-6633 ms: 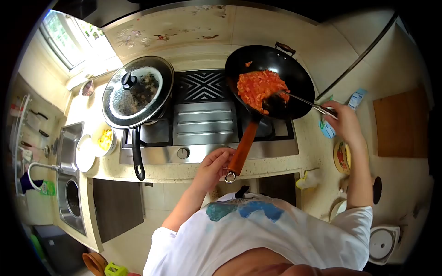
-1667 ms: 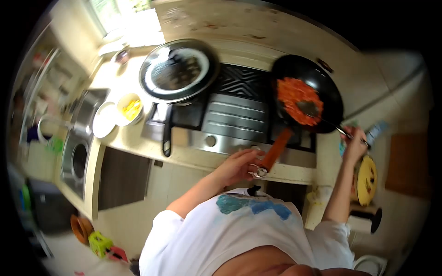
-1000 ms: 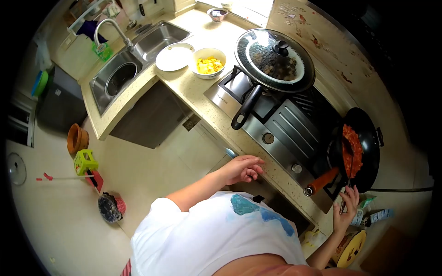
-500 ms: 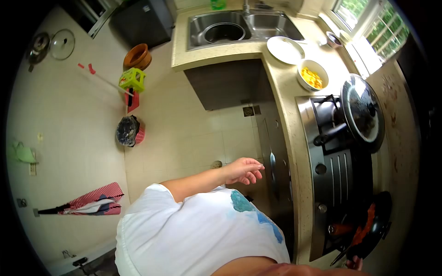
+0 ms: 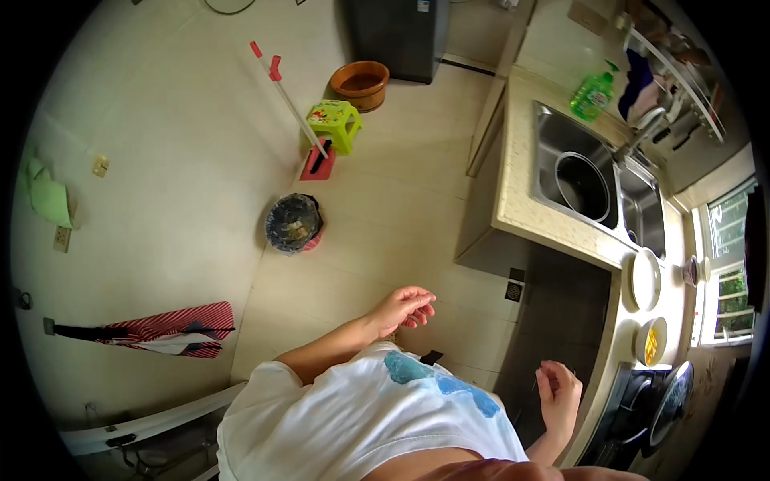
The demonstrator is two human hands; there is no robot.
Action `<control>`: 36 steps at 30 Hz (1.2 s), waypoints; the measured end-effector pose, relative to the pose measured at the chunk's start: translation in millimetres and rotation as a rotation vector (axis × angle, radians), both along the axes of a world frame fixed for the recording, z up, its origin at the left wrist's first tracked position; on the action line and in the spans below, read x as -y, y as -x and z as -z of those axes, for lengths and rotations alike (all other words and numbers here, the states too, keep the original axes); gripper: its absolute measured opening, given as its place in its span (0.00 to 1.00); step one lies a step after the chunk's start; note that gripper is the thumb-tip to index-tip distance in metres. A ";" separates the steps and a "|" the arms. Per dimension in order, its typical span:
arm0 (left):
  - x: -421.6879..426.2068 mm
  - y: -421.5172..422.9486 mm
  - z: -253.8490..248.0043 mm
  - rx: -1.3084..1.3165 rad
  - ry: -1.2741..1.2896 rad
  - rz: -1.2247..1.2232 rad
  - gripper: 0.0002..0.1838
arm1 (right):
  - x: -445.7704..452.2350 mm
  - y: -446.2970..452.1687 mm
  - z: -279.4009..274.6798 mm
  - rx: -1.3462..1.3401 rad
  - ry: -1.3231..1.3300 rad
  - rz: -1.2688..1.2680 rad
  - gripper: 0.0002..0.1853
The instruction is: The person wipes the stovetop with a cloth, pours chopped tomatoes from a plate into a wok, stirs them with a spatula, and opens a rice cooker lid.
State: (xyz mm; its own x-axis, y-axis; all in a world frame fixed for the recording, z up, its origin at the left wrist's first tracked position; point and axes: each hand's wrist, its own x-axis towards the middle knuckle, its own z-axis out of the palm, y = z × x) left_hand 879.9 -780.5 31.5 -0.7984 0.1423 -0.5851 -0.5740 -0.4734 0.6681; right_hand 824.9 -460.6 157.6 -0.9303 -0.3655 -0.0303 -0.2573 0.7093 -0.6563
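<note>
My left hand (image 5: pixel 403 309) hangs in front of my white shirt (image 5: pixel 321 417), its fingers loosely bent and a little apart, with nothing in it. Beyond it is the tiled floor (image 5: pixel 385 240). My right hand (image 5: pixel 559 394) is raised beside the counter edge, thumb apart from the half-bent fingers, and holds nothing. Nearest to it are the dark lower cabinet (image 5: pixel 561 309) and the stove (image 5: pixel 607 417). A lidded pan (image 5: pixel 672 405) stands on the stove. Behind it, a bowl (image 5: pixel 642 343) holds yellow pieces (image 5: pixel 650 346), near a white plate (image 5: pixel 645 280).
A lined trash bin (image 5: pixel 293 224), a red dustpan (image 5: pixel 318 163), a green stool (image 5: pixel 335 120) and a brown tub (image 5: pixel 360 84) stand along the left wall. The double sink (image 5: pixel 549 156) holds a dark pot (image 5: pixel 583 186). A striped umbrella (image 5: pixel 184 329) hangs on the wall.
My view has swung left, away from the stove. The wok with red food has left view. My right hand has come away from beside it, rising into view empty. My left hand stays loosely bent.
</note>
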 end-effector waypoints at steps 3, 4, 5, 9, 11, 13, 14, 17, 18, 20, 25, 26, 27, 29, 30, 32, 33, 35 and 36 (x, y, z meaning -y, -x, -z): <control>64.7 26.4 -8.4 -0.087 -0.038 -0.141 0.13 | 66.8 42.0 -3.0 0.122 -0.007 -0.027 0.08; 81.2 36.9 -9.8 -0.071 -0.037 -0.145 0.13 | 84.8 55.2 -0.2 0.138 -0.008 -0.030 0.08; 96.6 48.7 -10.2 -0.107 -0.033 -0.193 0.13 | 101.2 68.7 3.4 0.162 -0.051 -0.054 0.08; 159.8 100.8 2.8 -0.115 -0.015 -0.294 0.11 | 164.2 145.2 30.0 0.162 -0.094 -0.181 0.06; 188.4 123.3 14.8 -0.087 0.022 -0.331 0.12 | 194.7 192.3 40.5 0.190 -0.164 -0.242 0.06; 223.5 145.6 13.9 0.009 0.136 -0.329 0.12 | 233.5 245.4 56.1 0.146 -0.111 -0.235 0.06; 237.2 155.8 9.6 0.028 0.145 -0.329 0.12 | 249.3 266.6 63.3 0.090 -0.085 -0.261 0.06; 292.6 184.4 -5.3 0.068 0.215 -0.425 0.12 | 320.7 327.2 52.4 0.079 -0.084 -0.313 0.09; 312.6 193.9 -5.9 0.069 0.217 -0.435 0.12 | 344.0 346.1 49.3 0.078 -0.081 -0.323 0.09; 346.5 209.7 -4.9 0.044 0.243 -0.576 0.12 | 385.2 381.5 41.6 0.150 0.018 -0.426 0.09; 430.0 267.9 3.8 0.069 0.197 -0.774 0.12 | 477.3 471.6 42.3 0.149 -0.045 -0.476 0.09; 442.0 277.1 7.8 0.092 0.191 -0.779 0.12 | 489.6 482.6 42.5 0.170 -0.054 -0.483 0.09; 464.0 295.4 16.2 0.100 0.210 -0.761 0.13 | 509.7 498.2 43.5 0.150 -0.064 -0.443 0.09; 508.2 337.3 24.5 0.099 0.256 -0.716 0.13 | 544.5 530.5 46.7 0.104 -0.119 -0.407 0.08; 526.5 356.7 21.7 0.069 0.224 -0.739 0.14 | 557.2 540.2 43.0 0.128 -0.146 -0.412 0.08; 565.6 401.1 6.1 0.058 0.233 -0.726 0.14 | 590.5 565.9 38.4 0.201 -0.047 -0.442 0.08; 583.1 420.5 2.0 0.069 0.222 -0.722 0.14 | 599.6 578.7 37.3 0.210 -0.059 -0.438 0.08; 618.1 462.2 -3.9 0.012 0.281 -0.686 0.12 | 616.6 611.9 39.1 0.272 -0.042 -0.364 0.08; 630.0 480.6 -5.8 0.012 0.279 -0.686 0.12 | 626.4 628.4 37.6 0.272 -0.044 -0.364 0.08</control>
